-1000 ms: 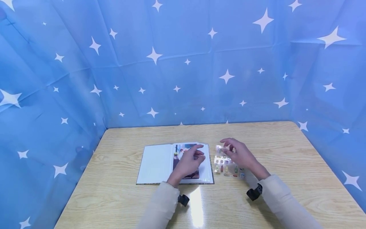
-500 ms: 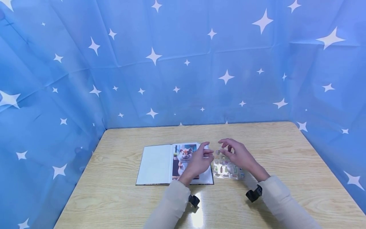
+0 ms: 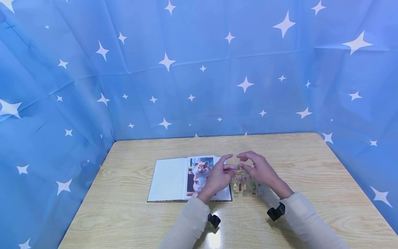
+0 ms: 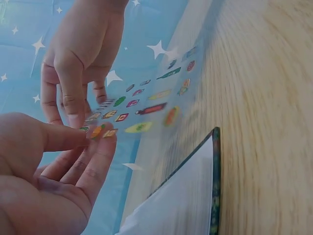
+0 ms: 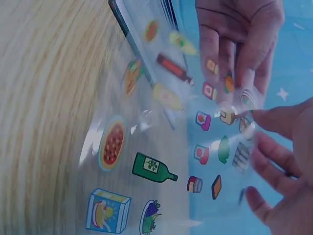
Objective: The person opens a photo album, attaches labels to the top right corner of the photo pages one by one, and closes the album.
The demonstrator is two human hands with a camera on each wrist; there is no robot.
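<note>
A clear sticker sheet [image 3: 244, 187] printed with small food stickers, among them a green bottle [image 5: 154, 167] and a pizza [image 5: 112, 146], hangs tilted above the table. My right hand [image 3: 263, 170] pinches its upper edge between thumb and fingers. My left hand [image 3: 219, 177] grips the neighbouring edge; in the left wrist view its thumb lies over the sheet near a carrot sticker [image 4: 98, 131], fingers behind. Left of the sheet lies an open photo album [image 3: 168, 179] with a hamster picture [image 3: 200, 170] on its right page, partly covered by my left hand.
The light wooden table [image 3: 124, 221] runs beneath everything. A blue cloth with white stars [image 3: 199, 76] hangs behind and along both sides. Each wrist carries a small black camera, such as the right wrist's camera [image 3: 276, 211].
My left hand has moved right from over the album to the sticker sheet and now holds its edge. More of the hamster picture shows. The right hand stays nearly in place.
</note>
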